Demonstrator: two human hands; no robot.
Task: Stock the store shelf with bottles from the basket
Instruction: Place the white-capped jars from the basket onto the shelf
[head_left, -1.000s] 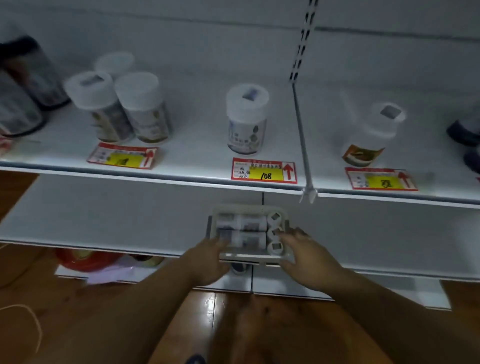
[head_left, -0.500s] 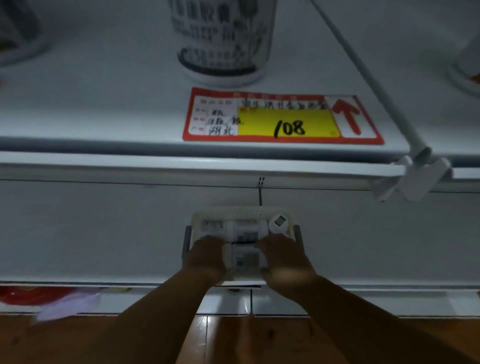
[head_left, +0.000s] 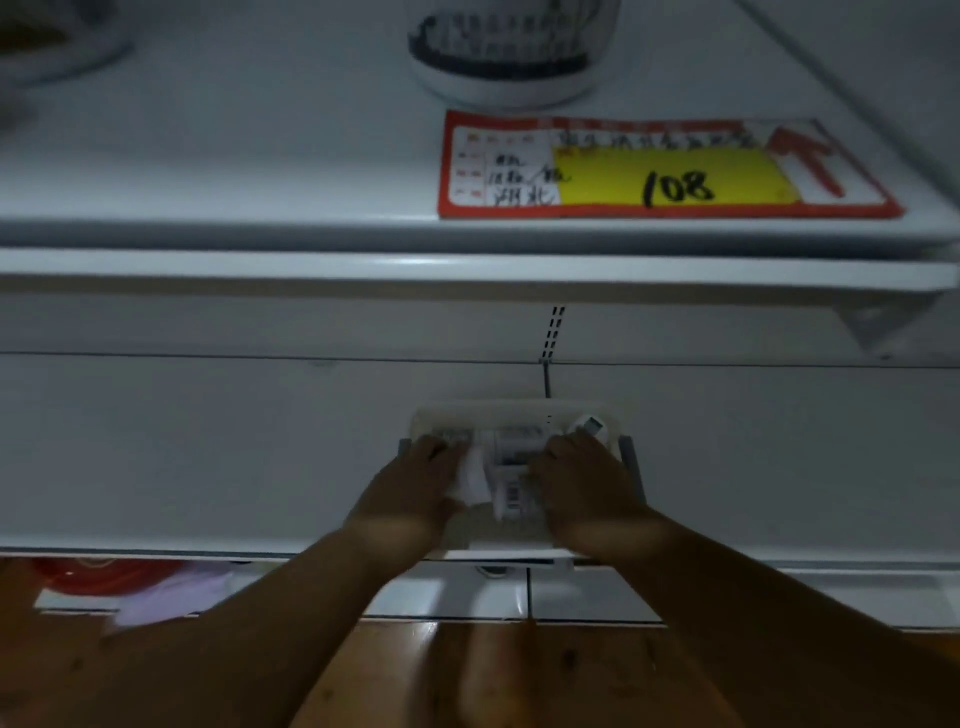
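Basket: pale plastic, shallow, sits on the lower shelf close to its front edge, roughly centred under the slotted upright of the back panel. Grey handle ends show at its left and right sides.

Contents: white bottles lying on their sides. One bottle lies between the two hands, printed label and barcode facing up. A white cap with a dark square mark shows at the basket's far right corner. Exact bottle count cannot be told; hands and blur cover most of them.

Left hand: palm down in the left half of the basket, fingers curled over the white end of the bottle there, gripping it.
Right hand: palm down in the right half, fingers curled onto the bottle's right end. Both hands appear to hold the same bottle; blur prevents certainty.

Upper shelf: carries a white jar with dark print, only its base in view. Just in front of it lies a red-bordered price tag, yellow panel handwritten "108", red arrow at right. A second container base shows at far left, blurred.

Below the lower shelf: a red object and pale lilac material at left, over a wooden floor.
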